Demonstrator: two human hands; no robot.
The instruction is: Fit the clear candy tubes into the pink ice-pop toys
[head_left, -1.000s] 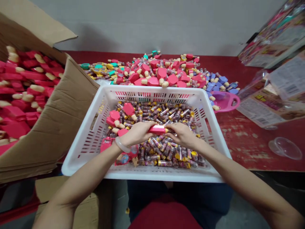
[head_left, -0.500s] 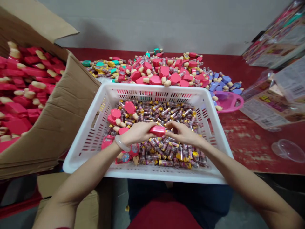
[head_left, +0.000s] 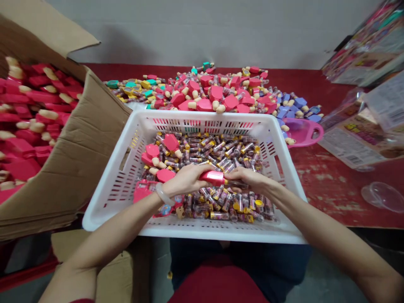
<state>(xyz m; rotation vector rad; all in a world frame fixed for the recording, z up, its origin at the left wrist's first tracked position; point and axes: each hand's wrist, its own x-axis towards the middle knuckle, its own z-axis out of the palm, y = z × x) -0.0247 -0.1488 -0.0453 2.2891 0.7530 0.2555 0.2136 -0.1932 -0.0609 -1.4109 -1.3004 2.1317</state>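
Observation:
My left hand (head_left: pixel 189 179), with a pale bangle at the wrist, grips a pink plastic case (head_left: pixel 213 177) over the basket. My right hand (head_left: pixel 248 179) is closed around a small clear tube with a yellow end (head_left: pixel 235 184), its yellow end against the right end of the case. Below both hands, a white slotted basket (head_left: pixel 221 233) holds many clear tubes with yellow caps (head_left: pixel 219 215). Several pink pieces with beige ends (head_left: pixel 152 151) lie on the tubes at the basket's left side.
A cardboard box (head_left: pixel 91 113) full of pink pieces stands at left. Behind the basket, pink, green, yellow and purple pieces (head_left: pixel 216 92) are heaped on the red table (head_left: pixel 344 189). A pink scoop-like tray (head_left: pixel 303 132), printed packages (head_left: pixel 356 139) and a clear cup (head_left: pixel 381 197) are at right.
My right hand, earlier at the case's end with thumb and finger forming a loop, now holds a tube against it. The case has shifted slightly right and tilted.

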